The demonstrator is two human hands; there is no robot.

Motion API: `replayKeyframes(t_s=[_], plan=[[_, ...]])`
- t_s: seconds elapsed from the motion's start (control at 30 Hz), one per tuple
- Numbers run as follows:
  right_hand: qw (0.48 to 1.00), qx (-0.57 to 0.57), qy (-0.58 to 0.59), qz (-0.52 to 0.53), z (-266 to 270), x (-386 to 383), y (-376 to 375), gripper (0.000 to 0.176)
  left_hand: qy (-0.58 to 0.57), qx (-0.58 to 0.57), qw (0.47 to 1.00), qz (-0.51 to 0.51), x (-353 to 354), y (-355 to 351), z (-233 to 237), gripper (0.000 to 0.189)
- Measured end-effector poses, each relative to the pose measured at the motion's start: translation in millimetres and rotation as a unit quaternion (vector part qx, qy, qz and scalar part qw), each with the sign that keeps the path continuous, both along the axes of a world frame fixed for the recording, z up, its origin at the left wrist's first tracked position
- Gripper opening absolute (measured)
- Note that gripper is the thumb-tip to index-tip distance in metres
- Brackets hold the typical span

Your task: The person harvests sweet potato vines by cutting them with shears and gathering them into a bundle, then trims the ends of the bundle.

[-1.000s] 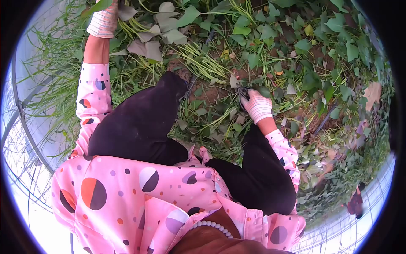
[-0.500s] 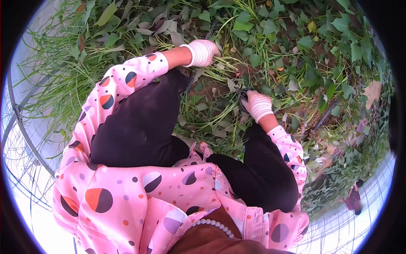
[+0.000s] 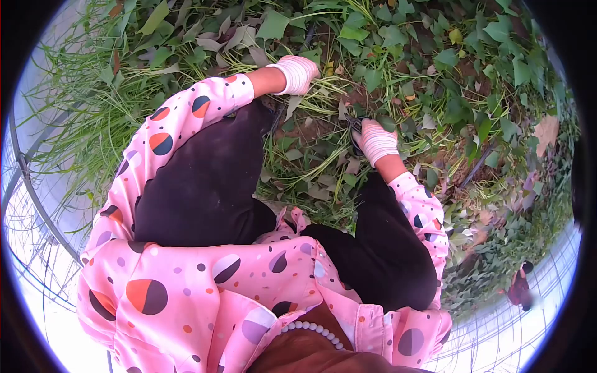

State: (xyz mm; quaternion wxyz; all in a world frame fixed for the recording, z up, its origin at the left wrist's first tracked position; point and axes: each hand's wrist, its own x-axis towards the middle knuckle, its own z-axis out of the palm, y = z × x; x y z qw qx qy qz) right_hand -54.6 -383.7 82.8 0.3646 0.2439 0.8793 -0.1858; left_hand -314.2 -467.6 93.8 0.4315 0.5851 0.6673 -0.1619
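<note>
Right hand (image 3: 378, 142) clamped on shears (image 3: 355, 126), low in the vines (image 3: 398, 56). Left hand (image 3: 297, 73) curled round pale stems (image 3: 320, 98). Some wilted leaves (image 3: 217, 37) look cut; most vines look uncut.

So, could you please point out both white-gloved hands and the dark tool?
White-gloved left hand (image 3: 297, 73), head view, glove back.
White-gloved right hand (image 3: 378, 140), head view, glove back.
Dark tool (image 3: 354, 132), head view, exposed end.

pink jacket (image 3: 186, 273) with multicoloured dots, black trousers (image 3: 205, 180), bead necklace (image 3: 311, 328), left hand (image 3: 297, 73) and right hand (image 3: 378, 140) in striped gloves (image 3: 382, 147)
</note>
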Motion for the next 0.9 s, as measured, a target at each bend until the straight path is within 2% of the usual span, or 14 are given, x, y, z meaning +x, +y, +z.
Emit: replayKeyframes(t_s=[0.13, 0.23, 0.4, 0.5, 0.53, 0.6, 0.67, 0.7, 0.73, 0.77, 0.8, 0.83, 0.87, 0.9], plan=[[0.996, -0.012, 0.087, -0.015, -28, 5, -3, 0.041, -0.006, -0.001, 1.000, 0.009, 5, 3, 2, 0.046], [0.999, -0.012, 0.047, 0.016, -69, 8, -1, 0.042, -0.001, -0.012, 1.000, 0.002, 6, 4, 4, 0.044], [0.998, -0.035, 0.041, 0.038, -77, 21, 1, 0.040, 0.026, -0.001, 1.000, 0.017, 2, 4, 12, 0.037], [0.997, -0.036, 0.061, 0.018, -70, 34, 4, 0.034, 0.026, 0.103, 0.987, 0.122, -26, -7, 33, 0.033], [0.993, -0.036, 0.108, 0.009, -46, 33, 9, 0.034, 0.010, 0.158, 0.964, 0.212, -41, -13, 44, 0.034], [0.968, -0.011, 0.249, 0.000, -29, 45, 9, 0.033, -0.042, 0.261, 0.887, 0.379, -77, -22, 84, 0.036], [0.978, -0.022, 0.207, 0.000, -9, 44, 11, 0.031, -0.108, 0.421, 0.770, 0.467, -128, -50, 99, 0.032], [0.986, -0.033, 0.162, -0.001, 0, 44, 13, 0.030, -0.156, 0.418, 0.637, 0.629, -114, -35, 159, 0.020], [0.981, -0.043, 0.188, 0.000, 0, 47, 13, 0.030, -0.147, 0.488, 0.542, 0.668, -131, -47, 173, 0.019], [0.980, -0.039, 0.194, 0.001, 6, 46, 13, 0.030, -0.051, 0.599, 0.486, 0.634, -155, -64, 176, 0.031], [0.972, -0.038, 0.231, -0.011, 16, 43, 14, 0.031, -0.048, 0.649, 0.435, 0.623, -154, -69, 202, 0.027], [0.962, -0.032, 0.269, -0.023, 25, 39, 18, 0.032, -0.123, 0.703, 0.374, 0.592, -153, -67, 219, 0.023], [0.949, 0.002, 0.314, 0.011, 32, 32, 22, 0.035, -0.050, 0.702, 0.353, 0.617, -159, -77, 227, 0.022], [0.948, 0.013, 0.318, 0.010, 39, 22, 26, 0.035, -0.045, 0.734, 0.363, 0.572, -172, -89, 225, 0.022]])
